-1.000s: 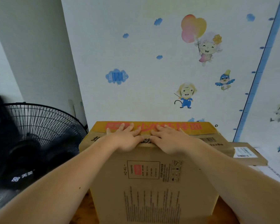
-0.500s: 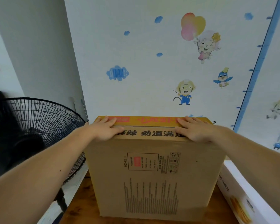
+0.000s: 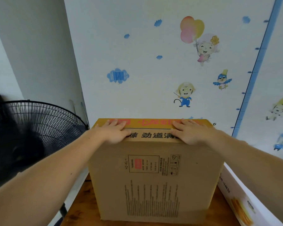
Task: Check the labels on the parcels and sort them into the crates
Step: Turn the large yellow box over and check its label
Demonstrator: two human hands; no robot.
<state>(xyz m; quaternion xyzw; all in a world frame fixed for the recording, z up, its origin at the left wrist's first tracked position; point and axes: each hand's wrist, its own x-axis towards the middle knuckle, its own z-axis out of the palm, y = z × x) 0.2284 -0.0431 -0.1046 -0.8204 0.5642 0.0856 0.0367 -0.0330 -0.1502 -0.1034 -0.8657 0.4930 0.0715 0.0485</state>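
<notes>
Currently, the cardboard box was stood on the wooden table, long axis left-right. The left hand and right hand were laid flat, fingers extended and gripping nothing, atop its near edge, equally close.

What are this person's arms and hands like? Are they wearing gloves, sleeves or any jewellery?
The left hand and right hand are bare: no gloves or rings. The left arm and right arm are bare too as far as the picture shows, with no sleeve, watch or bracelet.
</notes>
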